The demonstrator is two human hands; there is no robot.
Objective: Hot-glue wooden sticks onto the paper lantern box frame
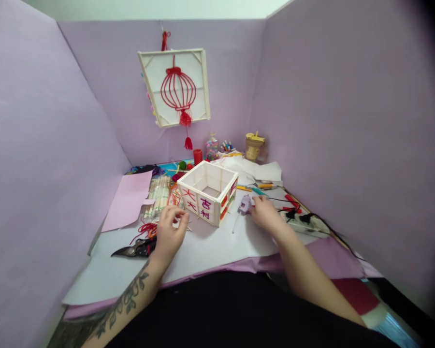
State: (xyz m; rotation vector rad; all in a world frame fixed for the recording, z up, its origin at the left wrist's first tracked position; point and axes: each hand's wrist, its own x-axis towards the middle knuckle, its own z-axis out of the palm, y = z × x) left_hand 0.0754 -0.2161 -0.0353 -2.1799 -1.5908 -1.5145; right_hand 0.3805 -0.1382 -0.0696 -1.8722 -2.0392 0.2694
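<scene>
While the left hand pinches a thin stick with curled fingers beside the wooden box, the right hand closes loosely on the glue gun, nozzle lying near the box's right side within easy reach.

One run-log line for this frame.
left hand: fingers pinching small stick by wooden box | right hand: on glue gun | shears: lying left

Head-worn camera looks forward and down, close over table.
</scene>
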